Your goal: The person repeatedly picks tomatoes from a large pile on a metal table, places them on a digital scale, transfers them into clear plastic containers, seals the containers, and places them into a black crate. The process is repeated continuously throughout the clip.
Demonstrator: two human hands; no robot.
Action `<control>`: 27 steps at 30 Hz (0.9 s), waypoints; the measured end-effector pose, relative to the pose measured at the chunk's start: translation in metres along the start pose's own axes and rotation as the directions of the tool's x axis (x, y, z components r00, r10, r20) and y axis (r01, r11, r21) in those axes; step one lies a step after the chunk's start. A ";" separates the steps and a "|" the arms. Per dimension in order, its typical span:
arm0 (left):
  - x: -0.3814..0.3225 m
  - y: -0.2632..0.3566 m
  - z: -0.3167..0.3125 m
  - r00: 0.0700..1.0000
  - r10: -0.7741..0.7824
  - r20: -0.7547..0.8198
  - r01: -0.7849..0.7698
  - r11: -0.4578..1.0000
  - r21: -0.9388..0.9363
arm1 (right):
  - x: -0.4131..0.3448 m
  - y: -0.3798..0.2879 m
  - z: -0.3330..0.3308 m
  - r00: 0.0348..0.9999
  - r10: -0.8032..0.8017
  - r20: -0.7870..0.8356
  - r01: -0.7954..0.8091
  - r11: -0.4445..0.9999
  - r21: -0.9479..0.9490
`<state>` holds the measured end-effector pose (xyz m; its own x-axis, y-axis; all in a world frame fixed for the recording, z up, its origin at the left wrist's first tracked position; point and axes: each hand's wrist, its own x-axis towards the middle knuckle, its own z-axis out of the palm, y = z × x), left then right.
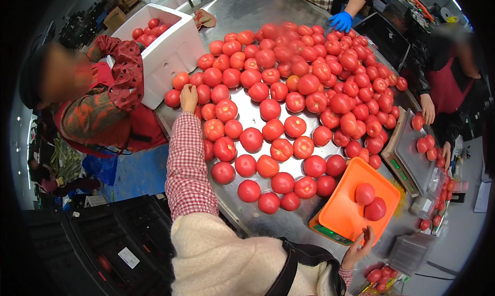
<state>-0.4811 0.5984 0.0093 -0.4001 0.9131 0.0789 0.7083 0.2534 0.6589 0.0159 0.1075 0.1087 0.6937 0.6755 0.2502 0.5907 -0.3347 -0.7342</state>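
My left hand (188,98) reaches out to the far left edge of the tomatoes, in a red-checked sleeve. Its fingers point down between a tomato (172,98) and another tomato (204,94); whether they grip one is hidden. Beside the near rim of an orange plastic tray (336,214), my right hand (359,247) has its fingers apart and holds nothing. Two tomatoes, one a red tomato (365,194) and the other a pinkish tomato (375,209), lie in that tray. The tray sits on a digital scale (331,235) with a green-lit display.
Many loose tomatoes (309,84) cover the steel table (247,120). A white foam box (170,60) holds more, beside a person in red. A blue-gloved hand (342,21) works opposite. At right, another person's hand (427,108) is by a second scale (412,149). Plastic punnets (410,253) stand near my right.
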 end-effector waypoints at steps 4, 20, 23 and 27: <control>-0.024 0.010 -0.003 0.972 0.167 0.166 -0.202 0.953 0.224 | -0.001 -0.009 0.007 0.997 0.010 0.078 -0.009 1.000 -0.013; -0.053 0.016 -0.027 0.967 0.209 0.145 -0.088 0.810 -0.580 | -0.019 -0.015 0.010 0.988 -0.080 0.130 0.061 0.987 0.147; -0.094 0.047 -0.043 0.875 0.199 0.442 0.270 0.557 -0.785 | -0.026 -0.017 0.012 0.984 -0.102 0.143 0.076 0.982 0.173; -0.197 0.113 -0.031 0.657 0.473 0.588 0.484 0.334 -0.809 | -0.037 -0.017 0.009 0.984 -0.133 0.120 0.108 0.975 0.196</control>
<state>-0.3400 0.4378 0.0912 0.4139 0.9071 -0.0766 -0.4279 0.2682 0.8631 -0.0230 0.0939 0.1062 0.5543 0.7877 0.2687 0.5700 -0.1241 -0.8122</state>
